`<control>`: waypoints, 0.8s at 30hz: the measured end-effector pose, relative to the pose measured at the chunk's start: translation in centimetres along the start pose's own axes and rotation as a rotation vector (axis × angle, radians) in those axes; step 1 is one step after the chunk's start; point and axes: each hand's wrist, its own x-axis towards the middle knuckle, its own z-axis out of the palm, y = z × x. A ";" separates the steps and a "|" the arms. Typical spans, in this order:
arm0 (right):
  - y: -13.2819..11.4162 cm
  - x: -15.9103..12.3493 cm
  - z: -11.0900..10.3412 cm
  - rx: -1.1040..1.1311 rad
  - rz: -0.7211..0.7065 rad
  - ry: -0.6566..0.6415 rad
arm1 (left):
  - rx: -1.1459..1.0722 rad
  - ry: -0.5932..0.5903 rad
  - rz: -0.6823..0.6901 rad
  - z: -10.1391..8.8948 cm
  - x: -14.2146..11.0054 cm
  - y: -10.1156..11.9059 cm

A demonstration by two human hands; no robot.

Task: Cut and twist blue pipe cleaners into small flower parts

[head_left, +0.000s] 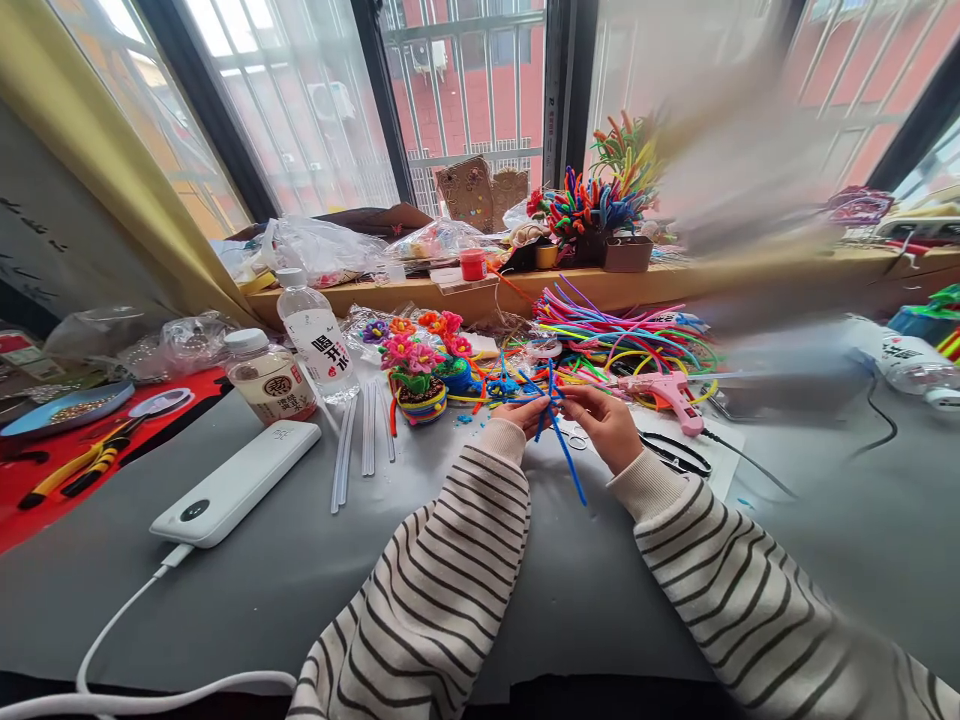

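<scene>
Crossed blue pipe cleaners are pinched between my two hands over the grey table, with one long stem slanting down to the right. My left hand grips them from the left, its fingers closed. From the other side my right hand pinches them near the crossing. Just behind the hands lie loose pipe cleaners and a small blue piece. A pink glue gun rests to the right of my right hand. Scissors show partly behind the fingers.
Left stand pipe-cleaner flowers in a pot, glue sticks, a water bottle, a jar and a white power bank with a cable. A pipe-cleaner bundle lies behind. A blur covers the upper right.
</scene>
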 end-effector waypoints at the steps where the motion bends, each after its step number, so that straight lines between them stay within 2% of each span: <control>1: 0.0 -0.1 0.0 -0.028 -0.011 0.006 | 0.002 0.012 -0.006 0.1 -0.1 0.1; 7: 0.1 -0.2 -0.1 -0.159 -0.075 0.032 | 0.013 0.028 -0.019 0.5 -0.5 0.3; 16: -0.4 -0.1 -0.2 -0.356 -0.215 -0.036 | 0.025 0.045 -0.011 0.6 -0.8 0.6; 24: -0.5 -0.1 -0.3 -0.541 -0.308 -0.038 | 0.102 0.065 -0.012 0.5 -1.1 0.8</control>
